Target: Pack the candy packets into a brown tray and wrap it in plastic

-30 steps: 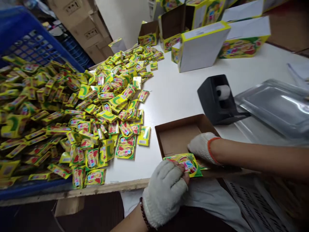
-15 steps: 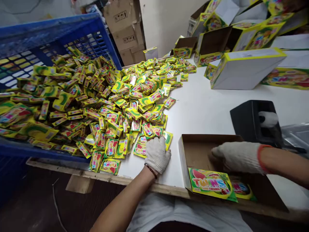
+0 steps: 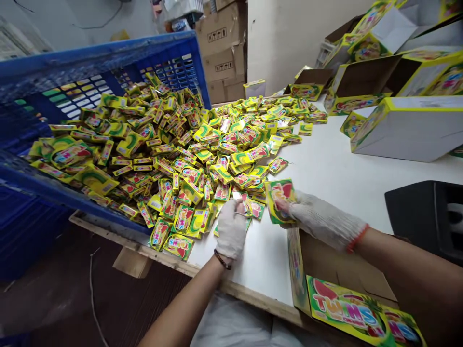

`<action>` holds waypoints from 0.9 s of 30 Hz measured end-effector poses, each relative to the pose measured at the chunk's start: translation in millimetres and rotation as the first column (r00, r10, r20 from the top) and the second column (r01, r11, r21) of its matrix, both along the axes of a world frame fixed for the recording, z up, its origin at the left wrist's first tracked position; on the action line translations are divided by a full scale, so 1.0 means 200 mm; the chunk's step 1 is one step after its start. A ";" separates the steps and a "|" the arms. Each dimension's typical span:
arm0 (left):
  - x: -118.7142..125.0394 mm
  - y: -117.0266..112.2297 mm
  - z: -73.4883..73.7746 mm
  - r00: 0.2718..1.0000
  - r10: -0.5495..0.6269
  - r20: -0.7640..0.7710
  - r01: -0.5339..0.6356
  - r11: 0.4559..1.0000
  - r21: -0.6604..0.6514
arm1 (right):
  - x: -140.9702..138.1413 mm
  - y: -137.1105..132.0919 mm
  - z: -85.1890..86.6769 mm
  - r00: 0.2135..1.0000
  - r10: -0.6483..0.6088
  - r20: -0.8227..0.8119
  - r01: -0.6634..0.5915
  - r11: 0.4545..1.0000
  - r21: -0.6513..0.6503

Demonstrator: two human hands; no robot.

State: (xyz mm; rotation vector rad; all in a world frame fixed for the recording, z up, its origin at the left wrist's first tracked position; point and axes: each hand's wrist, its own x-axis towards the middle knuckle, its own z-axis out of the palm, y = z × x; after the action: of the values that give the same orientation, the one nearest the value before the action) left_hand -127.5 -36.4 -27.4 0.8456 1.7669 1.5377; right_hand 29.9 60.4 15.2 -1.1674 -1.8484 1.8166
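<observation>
My right hand [image 3: 314, 214], in a white knit glove with an orange cuff, holds a yellow-green TWINS candy pack [image 3: 279, 198] upright by its near side. Its fingers are partly behind the pack. My left hand [image 3: 232, 230], gloved and with a beaded bracelet at the wrist, has its fingers closed at the near edge of the loose packs, around a candy pack [image 3: 246, 204] partly hidden by the hand. Below my right hand stands an open cardboard display box [image 3: 299, 277] with a printed TWINS front flap.
A tipped blue crate [image 3: 204, 72] spills a heap of candy packs [image 3: 188, 144] over the white table [image 3: 314, 166]. At right are a black tape dispenser [image 3: 415, 217] and a white-sided display box [image 3: 405, 127]. More open display boxes [image 3: 361, 79] and brown cartons [image 3: 224, 53] stand behind.
My right hand has come up out of the display box, moved left and now holds a candy pack. My left hand stays at the heap, its fingers more closed. The view has shifted left.
</observation>
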 end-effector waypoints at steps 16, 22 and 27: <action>-0.25 -0.22 -0.16 0.979 -0.199 0.048 0.204 0.969 -0.138 | -0.40 0.11 -0.18 0.882 0.096 0.462 -0.333 0.821 0.464; -0.28 -0.34 -0.18 0.569 -0.449 -0.689 0.150 0.880 -0.450 | -0.29 0.11 -0.14 0.695 0.128 0.708 -0.487 0.808 0.331; -0.23 -0.31 -0.28 0.494 -0.452 -0.743 0.112 0.880 -0.461 | -0.29 0.02 -0.13 0.846 0.360 0.392 -0.387 0.922 -0.012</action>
State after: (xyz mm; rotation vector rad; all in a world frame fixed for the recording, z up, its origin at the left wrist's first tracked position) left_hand -172.6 -99.2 -84.4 1.7801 2.2713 0.4956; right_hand -27.2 64.5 -11.3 -1.2860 -2.4975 1.7845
